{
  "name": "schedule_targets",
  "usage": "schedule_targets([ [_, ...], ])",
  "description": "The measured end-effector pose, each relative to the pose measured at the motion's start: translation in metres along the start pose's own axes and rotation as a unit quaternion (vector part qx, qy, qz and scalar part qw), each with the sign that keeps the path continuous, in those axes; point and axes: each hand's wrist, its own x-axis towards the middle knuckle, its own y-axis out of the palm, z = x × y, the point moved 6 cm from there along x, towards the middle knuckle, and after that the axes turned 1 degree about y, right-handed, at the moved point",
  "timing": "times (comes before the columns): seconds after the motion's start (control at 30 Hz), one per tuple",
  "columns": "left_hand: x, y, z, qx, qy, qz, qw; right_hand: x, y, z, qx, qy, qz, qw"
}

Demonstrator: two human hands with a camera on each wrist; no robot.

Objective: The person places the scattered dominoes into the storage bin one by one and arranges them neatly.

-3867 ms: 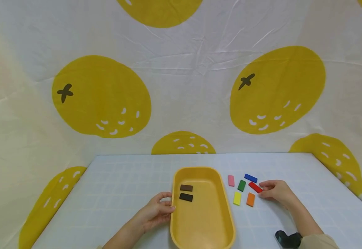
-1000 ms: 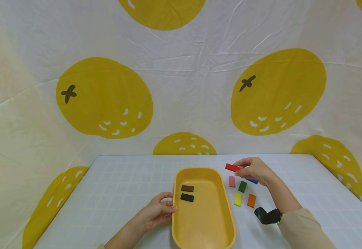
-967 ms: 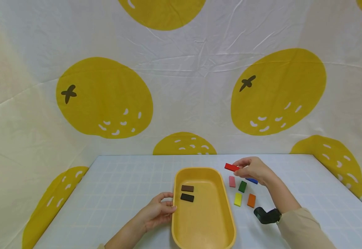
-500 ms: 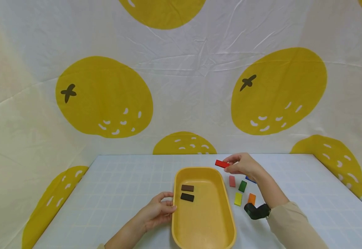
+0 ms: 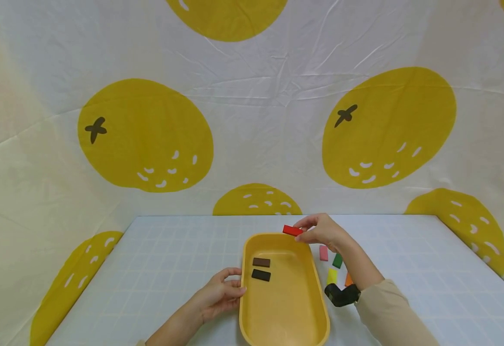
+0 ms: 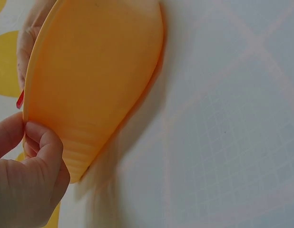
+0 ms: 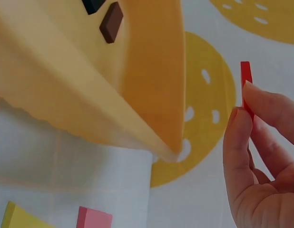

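Note:
My left hand [image 5: 220, 294] pinches the left rim of a yellow oblong tray [image 5: 286, 307]; the left wrist view shows thumb and fingers on that rim. Inside the tray, toward its far left, lie a brown block [image 5: 261, 262] and a black block [image 5: 261, 275]. My right hand [image 5: 323, 231] holds a flat red block [image 5: 292, 230] between thumb and fingertips, raised near the tray's far right corner. In the right wrist view the red block [image 7: 246, 76] sticks out beyond the fingertips.
Right of the tray lie a pink block [image 5: 323, 253], a green block [image 5: 337, 261], a yellow block [image 5: 332, 276] and an orange block [image 5: 349, 279], partly behind the right wrist. A black device [image 5: 342, 294] sits on that wrist. A patterned cloth [image 5: 260, 144] hangs behind the table.
The right hand picked the red block up off the table and carried it left, from above the other blocks to the tray's far edge. The left hand stayed on the rim.

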Motion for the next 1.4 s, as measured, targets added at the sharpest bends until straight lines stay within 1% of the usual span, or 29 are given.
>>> schedule_targets([
  [0.2, 0.000, 0.000, 0.001, 0.003, 0.002, 0.000, 1.0000, 0.001, 0.015, 0.003, -0.011, -0.016, 0.014, 0.9997],
  [0.47, -0.001, 0.000, 0.001, -0.002, 0.004, 0.001, 1.0000, 0.004, 0.034, 0.007, 0.000, -0.030, 0.039, 0.9988],
  [0.8, 0.001, 0.000, 0.002, 0.002, 0.004, 0.001, 1.0000, 0.005, 0.061, 0.003, 0.012, -0.028, 0.075, 0.9967],
  [0.93, -0.001, 0.001, 0.002, 0.004, 0.005, 0.002, 1.0000, 0.003, 0.068, 0.002, 0.005, -0.029, 0.086, 0.9959],
  [1.17, 0.000, 0.002, 0.001, 0.002, 0.003, 0.006, 1.0000, 0.001, 0.076, 0.001, -0.011, -0.043, 0.108, 0.9932],
  [1.3, 0.001, 0.003, 0.000, 0.003, 0.003, 0.009, 0.9999, 0.000, 0.081, 0.000, -0.035, -0.041, 0.129, 0.9902],
  [1.4, 0.000, 0.003, 0.000, 0.004, 0.001, 0.005, 1.0000, -0.001, 0.086, -0.001, -0.049, -0.041, 0.149, 0.9868],
])
